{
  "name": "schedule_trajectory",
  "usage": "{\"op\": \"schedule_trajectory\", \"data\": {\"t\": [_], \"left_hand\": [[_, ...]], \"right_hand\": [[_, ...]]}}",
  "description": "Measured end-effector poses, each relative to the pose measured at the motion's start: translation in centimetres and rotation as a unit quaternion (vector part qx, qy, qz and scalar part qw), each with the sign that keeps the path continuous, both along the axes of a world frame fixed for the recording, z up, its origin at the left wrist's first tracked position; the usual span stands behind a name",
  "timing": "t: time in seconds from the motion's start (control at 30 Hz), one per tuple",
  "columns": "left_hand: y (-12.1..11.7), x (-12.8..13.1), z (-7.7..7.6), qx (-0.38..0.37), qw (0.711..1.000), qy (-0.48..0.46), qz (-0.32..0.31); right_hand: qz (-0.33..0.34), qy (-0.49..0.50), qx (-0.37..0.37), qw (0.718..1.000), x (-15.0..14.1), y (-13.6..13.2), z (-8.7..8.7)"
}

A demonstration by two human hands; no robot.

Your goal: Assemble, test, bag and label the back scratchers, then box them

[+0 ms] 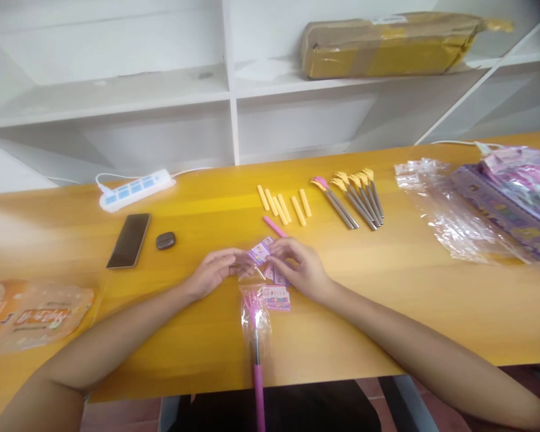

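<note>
In my right hand (299, 267) is a small purple printed card (260, 251), pinched between thumb and fingers. My left hand (218, 271) is at the mouth of a clear plastic bag (264, 330), its fingertips at the film and partly blurred. Inside the bag lies the pink hand-shaped head of a back scratcher (258, 390), whose pink handle sticks out past the table's front edge. More purple cards (276, 299) lie beside the bag, partly under my right hand. A pink tube (274, 226) rests just beyond that hand.
Several yellow tubes (283, 209) and metal-stemmed back scratchers (360, 198) lie farther back. Clear bags (454, 222) and a purple box (499, 210) are at right. A phone (129, 241), dark case (165, 240), power strip (135, 191) and orange-printed packaging (40, 315) are at left.
</note>
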State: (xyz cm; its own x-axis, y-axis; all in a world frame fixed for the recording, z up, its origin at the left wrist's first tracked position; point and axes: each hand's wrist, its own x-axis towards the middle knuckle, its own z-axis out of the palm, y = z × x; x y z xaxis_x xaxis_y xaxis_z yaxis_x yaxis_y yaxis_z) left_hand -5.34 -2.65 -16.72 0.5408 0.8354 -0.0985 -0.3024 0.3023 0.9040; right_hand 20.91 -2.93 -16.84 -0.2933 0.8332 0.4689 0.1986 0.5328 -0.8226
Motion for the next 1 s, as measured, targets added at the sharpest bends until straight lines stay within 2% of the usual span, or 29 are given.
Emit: {"op": "schedule_trajectory", "data": {"t": [0.17, 0.4, 0.73, 1.0], "left_hand": [[0.1, -0.2, -0.1, -0.02, 0.999, -0.023, -0.03], [0.3, -0.4, -0.1, -0.054, 0.995, -0.067, -0.048], [0.4, -0.5, 0.1, -0.068, 0.993, -0.06, -0.074], [0.3, -0.6, 0.0, -0.073, 0.994, -0.05, -0.065]], "right_hand": [[0.002, -0.02, 0.042, 0.999, 0.3, 0.2, -0.2], [0.01, -0.053, 0.055, 0.997, 0.4, 0.3, 0.0], [0.038, -0.099, 0.1, 0.989, 0.6, 0.4, 0.5], [0.052, -0.113, 0.103, 0.987, 1.3, 0.6, 0.6]]}}
